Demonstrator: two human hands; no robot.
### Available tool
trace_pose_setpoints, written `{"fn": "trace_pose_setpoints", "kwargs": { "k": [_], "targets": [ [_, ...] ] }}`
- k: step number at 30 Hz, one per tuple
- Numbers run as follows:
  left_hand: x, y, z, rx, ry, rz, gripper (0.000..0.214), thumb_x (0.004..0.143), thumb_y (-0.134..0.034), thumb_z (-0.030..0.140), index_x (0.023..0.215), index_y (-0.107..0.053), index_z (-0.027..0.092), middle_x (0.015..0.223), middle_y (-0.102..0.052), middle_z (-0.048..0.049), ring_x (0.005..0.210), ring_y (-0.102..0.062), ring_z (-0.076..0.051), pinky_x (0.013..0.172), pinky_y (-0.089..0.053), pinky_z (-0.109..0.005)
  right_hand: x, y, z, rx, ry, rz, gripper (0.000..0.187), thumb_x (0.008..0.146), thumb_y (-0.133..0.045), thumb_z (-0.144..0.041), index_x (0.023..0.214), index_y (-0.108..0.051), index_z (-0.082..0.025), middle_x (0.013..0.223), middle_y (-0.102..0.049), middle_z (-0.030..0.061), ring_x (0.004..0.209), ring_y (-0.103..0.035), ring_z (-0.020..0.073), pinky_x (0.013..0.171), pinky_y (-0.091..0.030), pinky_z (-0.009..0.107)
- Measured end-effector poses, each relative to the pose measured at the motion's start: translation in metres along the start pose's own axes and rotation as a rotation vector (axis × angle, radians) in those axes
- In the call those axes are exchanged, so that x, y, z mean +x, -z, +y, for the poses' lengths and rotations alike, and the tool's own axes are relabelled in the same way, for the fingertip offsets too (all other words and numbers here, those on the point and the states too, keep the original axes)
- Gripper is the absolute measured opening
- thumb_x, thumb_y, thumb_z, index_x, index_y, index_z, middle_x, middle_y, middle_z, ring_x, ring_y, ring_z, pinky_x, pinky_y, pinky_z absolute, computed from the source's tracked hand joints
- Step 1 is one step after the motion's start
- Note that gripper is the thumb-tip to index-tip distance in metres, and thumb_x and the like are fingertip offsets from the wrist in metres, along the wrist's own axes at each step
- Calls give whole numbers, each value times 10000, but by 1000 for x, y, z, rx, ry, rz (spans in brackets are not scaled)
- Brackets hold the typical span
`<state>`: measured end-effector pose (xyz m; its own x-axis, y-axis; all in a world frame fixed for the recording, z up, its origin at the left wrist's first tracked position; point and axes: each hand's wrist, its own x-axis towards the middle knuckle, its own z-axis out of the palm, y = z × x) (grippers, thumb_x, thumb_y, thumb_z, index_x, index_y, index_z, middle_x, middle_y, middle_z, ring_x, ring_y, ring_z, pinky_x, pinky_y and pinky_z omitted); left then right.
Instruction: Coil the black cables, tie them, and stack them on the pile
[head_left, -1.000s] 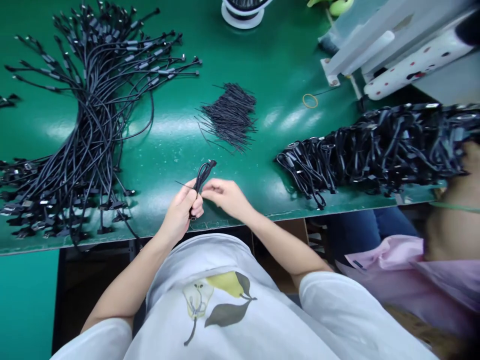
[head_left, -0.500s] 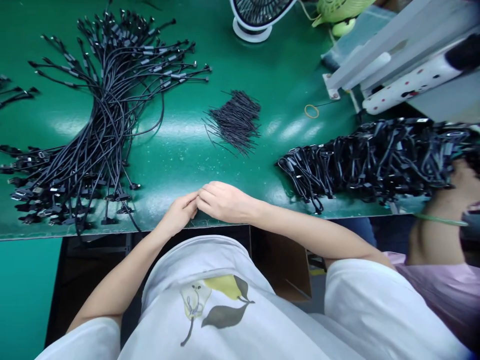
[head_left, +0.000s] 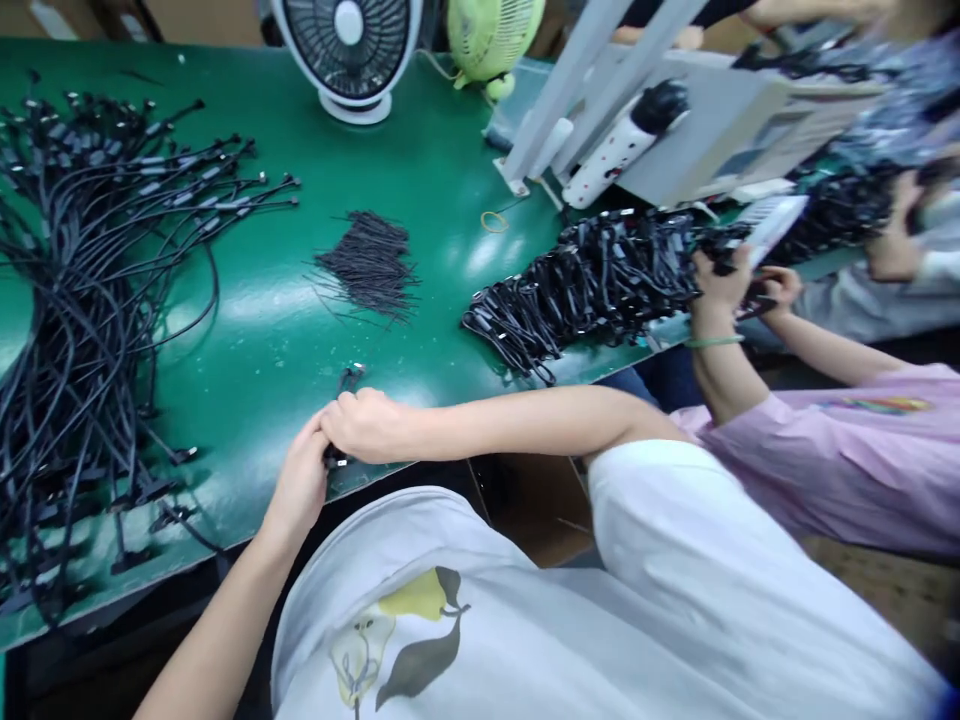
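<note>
My left hand (head_left: 301,478) and my right hand (head_left: 367,424) meet at the table's front edge, with the fingers of both closed together. Between them is a black cable (head_left: 349,377), mostly hidden by my fingers. One dark end with a shiny connector pokes out above my right hand, and another shows below it. To the left lies a large spread of long black cables (head_left: 82,290) with connectors at their ends. Beyond my hands sits a pile of thin black twist ties (head_left: 369,264). On the right is a long row of folded black cables (head_left: 592,285).
A white fan (head_left: 349,60) and a green fan (head_left: 495,40) stand at the back. A rubber band (head_left: 493,222) lies near a metal stand (head_left: 555,110) and a spotted white bottle (head_left: 619,150). At right, a co-worker's hands (head_left: 721,280) are at the cable row; another person is beyond.
The view has swung right and up, bringing the co-worker's hands into sight. Cable ends now show at my hands, where none could be seen before.
</note>
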<state>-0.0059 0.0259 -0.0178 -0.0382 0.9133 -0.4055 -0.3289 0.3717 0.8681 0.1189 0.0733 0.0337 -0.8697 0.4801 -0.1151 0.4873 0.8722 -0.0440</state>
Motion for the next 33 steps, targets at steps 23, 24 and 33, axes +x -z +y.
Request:
{"fn": "trace_pose_setpoints", "kwargs": {
  "k": [23,24,33],
  "targets": [
    [-9,25,10,776,-454,-189,232,763,-685,442,895,-755,265,983,-602,-49,996,-588,-234,956,-491,-370,-19,-16,33,1212,-374,222,168,922,-495,-252,795,-574,-177,791,-582,-52,791,-525,87,719,-345,185],
    [-13,20,9,761,-495,-134,202,747,-719,408,885,-735,261,976,-588,-43,1011,-582,-226,968,-486,-364,-20,-15,33,1286,-382,219,160,908,-510,-239,778,-570,-169,758,-567,-53,767,-515,85,718,-349,184],
    [-10,4,7,194,-87,-36,452,817,-680,402,1209,-587,198,1242,-619,-115,904,-662,-192,775,-572,-317,-24,-30,5,434,-378,374,238,960,-405,-223,810,-579,-160,811,-619,52,746,-503,151,640,-298,269]
  ]
}}
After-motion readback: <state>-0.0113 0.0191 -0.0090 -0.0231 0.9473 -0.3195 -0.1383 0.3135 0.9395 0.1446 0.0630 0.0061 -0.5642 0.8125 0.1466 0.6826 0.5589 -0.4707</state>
